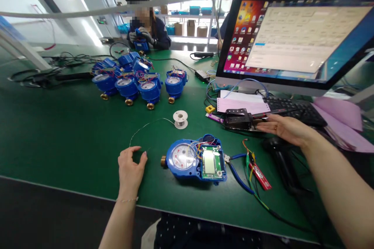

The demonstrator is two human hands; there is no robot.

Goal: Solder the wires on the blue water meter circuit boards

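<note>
1. Nearest the camera, the left hand [130, 167] rests palm-down on the green mat [73, 140], fingers loosely curled and grasping nothing; thumb and forefinger arch over the free end of a thin solder wire [146, 125], though whether they touch it is too fine to tell.
2. That wire runs away from the left hand, up and to its right, to a small white spool [180, 119] standing well beyond the fingertips.
3. Just to the right of the left hand lies an opened blue water meter [194, 160]. Its long axis runs left to right: brass fitting [163, 161] toward the left hand, dial in the middle, exposed circuit board [212, 162] on the far side.
4. Coloured leads and blue-handled cutters [238, 171] trail off the meter's right end, beside a red tag [260, 175].
5. The right hand [284, 128] lies farther out, flat and released, fingertips touching a black tool [238, 118] with a slim red-and-black handle, in front of the keyboard [295, 111].
6. Of the two, the left hand is nearer the meter.
</note>
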